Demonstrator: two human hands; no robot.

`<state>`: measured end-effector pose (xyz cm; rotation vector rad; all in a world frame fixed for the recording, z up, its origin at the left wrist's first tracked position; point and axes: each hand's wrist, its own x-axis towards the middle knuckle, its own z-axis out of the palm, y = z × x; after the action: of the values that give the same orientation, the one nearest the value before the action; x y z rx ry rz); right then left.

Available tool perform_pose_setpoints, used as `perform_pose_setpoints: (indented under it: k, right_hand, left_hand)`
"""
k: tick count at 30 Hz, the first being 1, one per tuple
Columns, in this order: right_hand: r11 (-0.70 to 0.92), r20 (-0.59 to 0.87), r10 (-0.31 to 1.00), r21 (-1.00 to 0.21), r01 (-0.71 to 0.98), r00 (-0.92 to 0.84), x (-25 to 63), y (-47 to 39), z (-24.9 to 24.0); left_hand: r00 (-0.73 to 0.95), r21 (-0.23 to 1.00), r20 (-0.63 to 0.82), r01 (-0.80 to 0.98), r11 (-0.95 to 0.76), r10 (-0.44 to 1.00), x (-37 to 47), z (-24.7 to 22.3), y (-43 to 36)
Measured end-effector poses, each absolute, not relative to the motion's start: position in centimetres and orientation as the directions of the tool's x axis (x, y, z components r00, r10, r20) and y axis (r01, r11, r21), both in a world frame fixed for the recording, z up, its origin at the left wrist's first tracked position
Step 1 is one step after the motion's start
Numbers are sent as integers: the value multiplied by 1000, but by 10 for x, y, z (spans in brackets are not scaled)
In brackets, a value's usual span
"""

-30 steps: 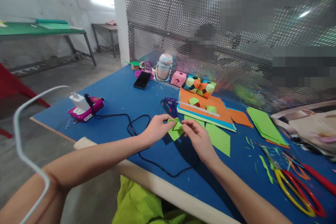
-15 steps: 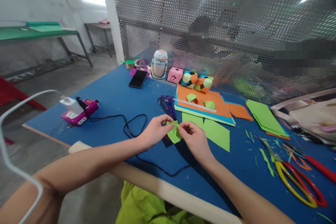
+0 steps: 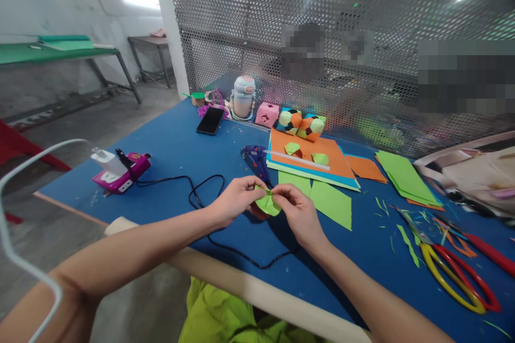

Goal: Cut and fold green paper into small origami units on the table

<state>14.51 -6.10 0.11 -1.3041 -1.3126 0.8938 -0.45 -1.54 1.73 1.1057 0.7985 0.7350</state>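
A small folded green paper piece (image 3: 269, 205) is pinched between both hands over the blue table. My left hand (image 3: 238, 201) grips its left edge with thumb and fingers. On its other side, my right hand (image 3: 296, 211) holds the upper right edge. Just beyond the hands stands a blue glue gun (image 3: 257, 161), its clear stick lying over a stack of orange paper (image 3: 333, 156). Two small green folded pieces rest on that stack. Green paper sheets (image 3: 332, 204) lie right beside my right hand.
Yellow-and-red-handled scissors (image 3: 454, 278) and paper scraps lie at the right. A purple power strip (image 3: 123, 172) with a black cable sits at the left. Behind are a phone (image 3: 211, 120), a bottle (image 3: 243, 97), a pink box (image 3: 267, 115) and patterned paper balls (image 3: 311, 127).
The green paper piece has tilted, and its lower part sits slightly higher between the fingers. Both hands keep their pinch in nearly the same place.
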Motion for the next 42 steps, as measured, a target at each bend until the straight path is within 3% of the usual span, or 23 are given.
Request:
perform_pose_setpoints:
  k: [10,16,23,31,42]
  right_hand:
    - [161,229,961,-920,357,157,139,-65,9]
    - [215,299,945,-873,438,131,139,-67,7]
    - [217,294,948,-877,428,123,139,-68,7]
    - [150,217,970,-889,432,112,138,-65,6]
    - [187,266,959,-856,482,101,138,-65,7]
  left_hand:
    - [527,933,-238,-109,342,816,-8,21,-13]
    - [516,964,-188,-65,257,836,-8,20,-13]
    - [509,976,-167,-34,213,845,-6,19,-14]
    - [474,995,-65,98,21,878,-8,19,-14]
    - [529,995,-94,65,70,843,-9,21,-13]
